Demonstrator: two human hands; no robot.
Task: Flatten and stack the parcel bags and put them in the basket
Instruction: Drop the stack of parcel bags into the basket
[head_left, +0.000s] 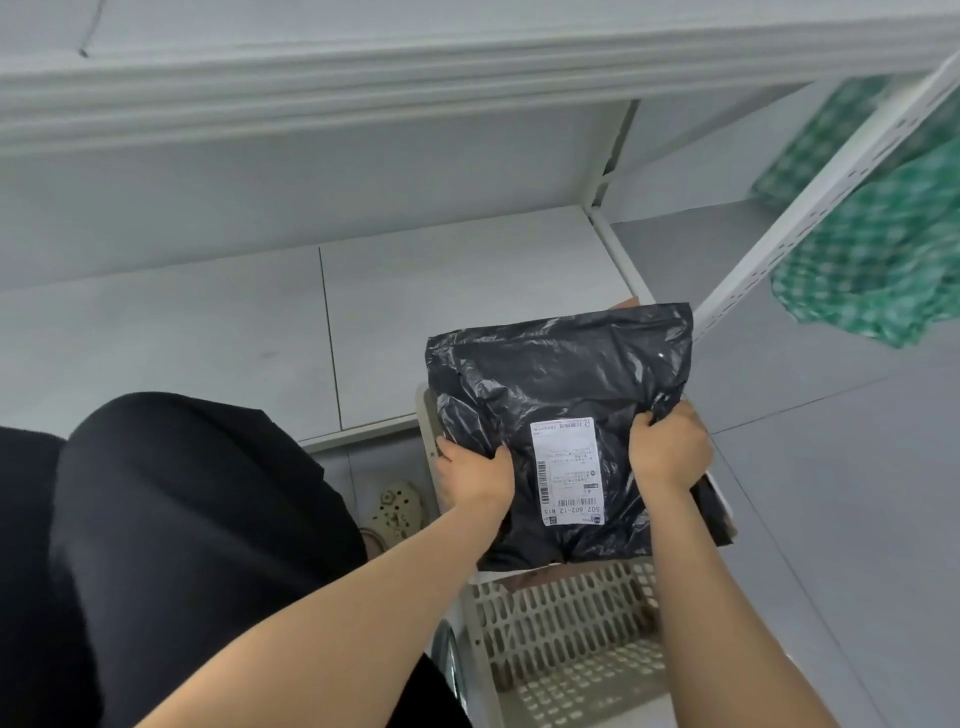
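Crinkled glossy black parcel bag (561, 395), white label, above slotted beige plastic basket (566, 623). Left hand (475, 470) and right hand (667, 449) pinch its edges. Grey tiled floor (831, 493).

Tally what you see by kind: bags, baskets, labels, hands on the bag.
Bag: 1 for sure; a dark piece lower right of it may be another
Basket: 1
Label: 1
Hands gripping the bag: 2, left hand and right hand
Total: 5

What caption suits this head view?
Left hand and right hand hold a black parcel bag over a beige slotted basket.
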